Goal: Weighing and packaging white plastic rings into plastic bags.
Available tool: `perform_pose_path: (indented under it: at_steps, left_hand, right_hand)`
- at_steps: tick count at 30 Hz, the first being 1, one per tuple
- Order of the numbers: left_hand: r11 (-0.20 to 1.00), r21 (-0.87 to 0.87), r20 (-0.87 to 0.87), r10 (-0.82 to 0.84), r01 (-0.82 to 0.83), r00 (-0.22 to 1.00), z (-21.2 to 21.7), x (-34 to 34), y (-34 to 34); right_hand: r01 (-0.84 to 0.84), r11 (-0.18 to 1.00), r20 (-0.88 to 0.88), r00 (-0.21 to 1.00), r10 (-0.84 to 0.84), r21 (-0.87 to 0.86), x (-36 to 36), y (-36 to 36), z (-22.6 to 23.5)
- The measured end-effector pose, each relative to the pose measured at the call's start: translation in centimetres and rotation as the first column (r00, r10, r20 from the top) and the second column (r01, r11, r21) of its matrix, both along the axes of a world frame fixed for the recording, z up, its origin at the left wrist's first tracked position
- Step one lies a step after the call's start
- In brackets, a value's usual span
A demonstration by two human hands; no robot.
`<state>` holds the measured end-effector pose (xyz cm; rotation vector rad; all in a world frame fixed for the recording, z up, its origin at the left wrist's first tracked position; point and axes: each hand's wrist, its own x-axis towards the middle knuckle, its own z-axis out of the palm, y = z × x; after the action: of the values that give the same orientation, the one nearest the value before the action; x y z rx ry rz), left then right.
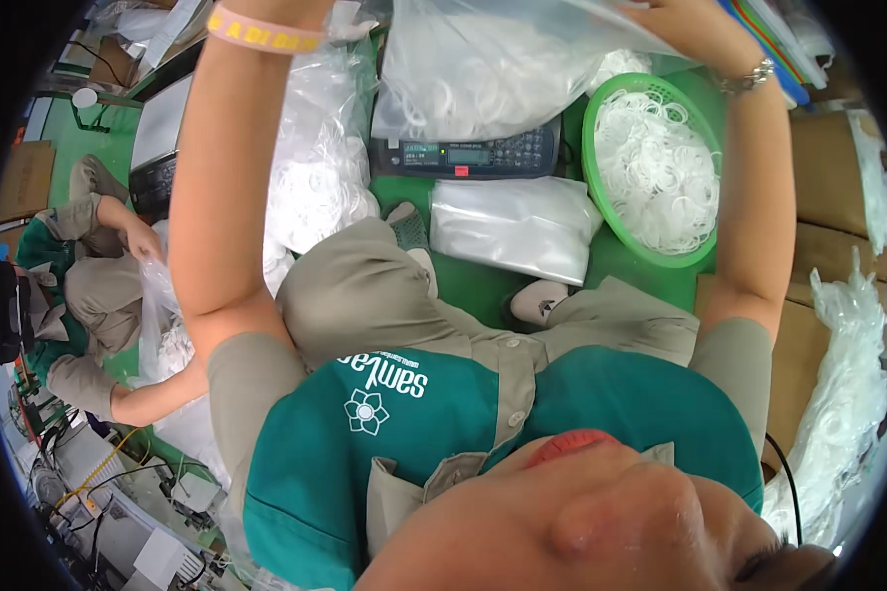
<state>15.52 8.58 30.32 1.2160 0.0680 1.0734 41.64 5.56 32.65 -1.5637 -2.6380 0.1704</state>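
Note:
A clear plastic bag [483,74] with white rings in it rests on a dark digital scale [463,156]. At the top edge, my right hand [688,32] is closed on the bag's raised rim, some of its fingers cut off by the frame. My left hand [278,8] is mostly out of the picture, so its fingers cannot be made out. Nearby on the right stands a green basket [598,177] heaped with white rings [655,167]. Below the scale lies a stack of flat clear bags [512,227].
A large clear sack of white rings [320,187] stands beside my left forearm. Further left, a co-worker [89,286] handles another plastic bag. Cardboard boxes [827,177] and a bundle of clear plastic [842,384] are on the right. Cables and equipment [119,522] fill the lower left.

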Motion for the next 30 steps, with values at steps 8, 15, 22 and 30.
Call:
perform_pose_path:
  at_steps: [8, 15, 22, 30]
  left_hand:
    - [0.694, 0.613, -0.589, 0.72, -0.377, 0.366, -7.7, 2.9, 9.5]
    - [0.992, -0.048, -0.463, 0.08, -0.115, 0.883, -1.9, -1.3, 9.3]
    - [0.749, 0.436, -0.607, 0.654, -0.499, 0.451, -7.8, -0.4, 9.8]
    - [0.59, 0.57, -0.436, 0.807, -0.571, 0.399, -7.0, -1.4, 6.6]
  right_hand:
    - [0.102, 0.994, 0.23, 0.967, -0.108, 0.038, 2.0, 9.1, -7.4]
    - [0.088, 0.991, 0.048, 0.994, -0.094, 0.105, -4.1, 7.2, -2.0]
    - [0.001, 0.969, -0.612, 0.776, 0.155, 0.248, -3.9, 9.1, -7.8]
    - [0.436, 0.895, -0.856, 0.424, -0.296, -0.093, 15.6, 3.7, -19.0]
